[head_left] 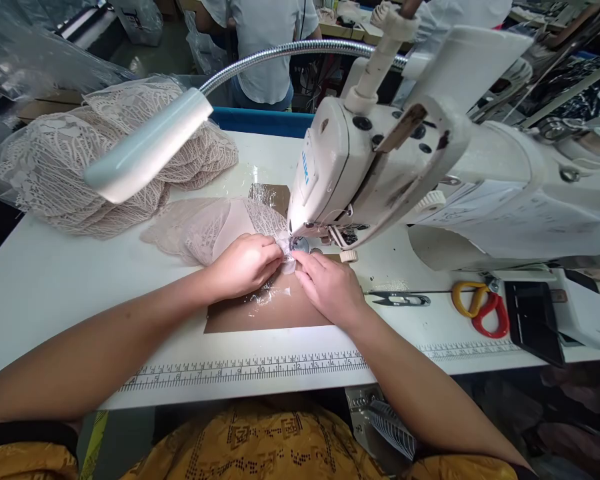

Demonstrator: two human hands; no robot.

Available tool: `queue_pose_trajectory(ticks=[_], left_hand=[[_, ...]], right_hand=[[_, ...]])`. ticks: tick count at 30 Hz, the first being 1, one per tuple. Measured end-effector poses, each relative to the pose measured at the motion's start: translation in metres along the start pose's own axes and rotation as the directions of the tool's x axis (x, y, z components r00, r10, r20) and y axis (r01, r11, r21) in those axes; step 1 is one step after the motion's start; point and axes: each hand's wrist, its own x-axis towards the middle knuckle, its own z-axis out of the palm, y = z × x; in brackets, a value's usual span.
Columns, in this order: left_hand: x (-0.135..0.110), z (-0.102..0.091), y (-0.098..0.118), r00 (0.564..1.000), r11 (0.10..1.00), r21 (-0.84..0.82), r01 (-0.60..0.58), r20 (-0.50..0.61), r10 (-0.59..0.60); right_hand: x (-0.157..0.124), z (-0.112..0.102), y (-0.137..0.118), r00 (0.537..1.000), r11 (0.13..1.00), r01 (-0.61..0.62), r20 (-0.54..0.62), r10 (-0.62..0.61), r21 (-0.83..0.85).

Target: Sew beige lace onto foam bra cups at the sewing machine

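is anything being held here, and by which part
Yes: the left grip pinches the pale lace fabric by its end near the JUKI sewing machine head. The right grip touches that end; whether it pinches is unclear.

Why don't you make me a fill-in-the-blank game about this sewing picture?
The scissor handles are yellow and ____.
Blue letters on the sewing machine spell ____.
The left hand holds lace; the ____ hand is nearer the scissor handles.

Missing words: red; JUKI; right.
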Motion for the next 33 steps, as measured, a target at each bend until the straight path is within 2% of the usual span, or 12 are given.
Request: queue_pose_trajectory(ticks=[4, 8, 15, 19, 24, 29, 33], left_hand=[[0.001, -0.003, -0.002, 1.0, 0.997, -0.078, 0.018, 0.018, -0.017], [-0.001, -0.007, -0.003, 0.999, 0.992, -0.126, -0.015, 0.03, 0.019], [-0.008, -0.009, -0.004, 0.981, 0.981, 0.095, -0.168, 0.114, 0.157], [-0.01, -0.01, -0.004, 0.974, 0.977, 0.066, -0.201, 0.121, 0.192], [-0.012, -0.012, -0.005, 0.977, 0.984, 0.01, -0.179, 0.116, 0.177], [-0.012, -0.013, -0.004, 0.984, 0.989, -0.012, -0.146, 0.106, 0.146], [-0.011, -0.014, -0.002, 0.997, 0.993, 0.096, -0.065, 0.038, 0.062]], right_hand=[[0.004, 0.001, 0.0, 0.998, 0.997, 0.061, 0.026, -0.062, 0.04], [0.003, 0.001, 0.001, 0.996, 0.994, 0.089, 0.0, -0.089, 0.057], [-0.004, -0.002, 0.002, 0.993, 0.987, 0.118, 0.01, -0.12, 0.106], [-0.005, -0.002, 0.003, 0.993, 0.982, 0.114, 0.02, -0.118, 0.152], [-0.005, -0.004, 0.002, 0.994, 0.981, 0.094, 0.033, -0.101, 0.17], [-0.005, -0.006, 0.001, 1.0, 0.969, 0.008, 0.015, -0.012, 0.248], [-0.003, -0.006, -0.001, 0.999, 0.973, -0.031, 0.042, 0.022, 0.231]])
